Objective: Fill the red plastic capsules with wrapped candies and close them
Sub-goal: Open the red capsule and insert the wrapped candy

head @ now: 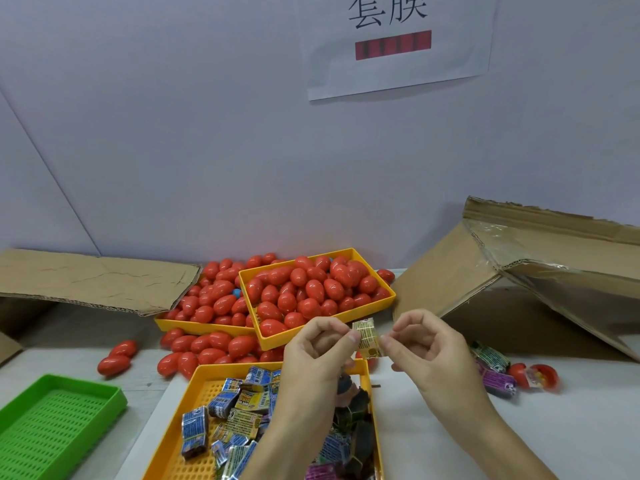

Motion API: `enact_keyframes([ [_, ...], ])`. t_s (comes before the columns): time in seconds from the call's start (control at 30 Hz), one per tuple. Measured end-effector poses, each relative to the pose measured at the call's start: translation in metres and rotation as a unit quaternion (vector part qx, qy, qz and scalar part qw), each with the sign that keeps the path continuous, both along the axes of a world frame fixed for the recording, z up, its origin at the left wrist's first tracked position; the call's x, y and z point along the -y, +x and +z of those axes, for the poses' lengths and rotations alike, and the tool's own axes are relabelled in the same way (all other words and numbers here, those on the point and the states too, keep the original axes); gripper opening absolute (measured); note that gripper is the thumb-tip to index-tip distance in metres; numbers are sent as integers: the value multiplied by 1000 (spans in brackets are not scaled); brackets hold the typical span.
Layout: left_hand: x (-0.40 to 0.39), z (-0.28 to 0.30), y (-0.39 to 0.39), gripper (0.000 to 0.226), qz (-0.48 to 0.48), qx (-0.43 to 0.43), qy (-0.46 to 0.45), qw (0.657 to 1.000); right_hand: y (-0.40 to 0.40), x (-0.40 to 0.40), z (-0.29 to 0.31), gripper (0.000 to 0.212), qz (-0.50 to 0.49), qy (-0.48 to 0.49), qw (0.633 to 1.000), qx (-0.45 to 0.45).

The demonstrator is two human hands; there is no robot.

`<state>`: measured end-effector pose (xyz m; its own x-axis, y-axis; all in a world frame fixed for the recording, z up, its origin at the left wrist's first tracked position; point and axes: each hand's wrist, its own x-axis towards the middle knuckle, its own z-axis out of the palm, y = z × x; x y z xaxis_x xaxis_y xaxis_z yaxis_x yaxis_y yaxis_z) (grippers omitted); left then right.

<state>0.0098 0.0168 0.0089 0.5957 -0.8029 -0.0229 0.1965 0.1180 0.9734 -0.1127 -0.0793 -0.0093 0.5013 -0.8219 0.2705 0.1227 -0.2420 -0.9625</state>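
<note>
Beside hands: apparently open capsule.

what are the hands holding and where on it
A yellow wrapped candy, pinched between both hands: left hand on its left edge, right hand on its right edge.

Illumination bright, even and diffuse, coming from overhead. Shadows soft: a faint one under the hands on the desk, deeper shade inside the tilted carton at right. Small highlights on the red capsules; glare on the carton's tape. Wide-angle distortion bends the wall seam at left. Sign lettering slightly soft; its red bar is smeared. Forearms near the bottom edge mildly blurred.
</note>
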Motion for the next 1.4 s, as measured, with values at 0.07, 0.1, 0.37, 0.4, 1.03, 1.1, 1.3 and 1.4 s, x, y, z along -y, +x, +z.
enact_keyframes([
  [0.07, 0, 0, 0, 12, 13, 10, 5, 1000, 0, -1, 0, 9, 14, -16, 1000, -1],
  [0.1, -1, 0, 0, 12, 18, 16, 8, 1000, 0, -1, 0, 9, 20, -24, 1000, -1],
  [0.37, -3, 4, -4, 11, 27, 69, 23, 997, 1, -6, 0, 11, 24, -79, 995, -48],
  [0.4, -3, 4, -4, 11, 26, 76, 25, 996, 1, -6, -1, 10, 14, -90, 994, -64],
  [1.03, -3, 6, -6, 16, 48, 87, 38, 994, -1, -8, -1, 13, -27, -196, 978, -60],
  [1.1, -4, 7, -7, 15, 38, 87, 44, 995, -1, -7, -2, 14, -23, -184, 980, -73],
  [1.3, -3, 10, -8, 10, 13, 79, 50, 995, -1, 0, -9, 11, -38, -135, 986, -93],
  [1.4, -3, 9, -9, 9, 9, 96, 39, 995, -3, 5, -11, 9, -40, -114, 989, -86],
])
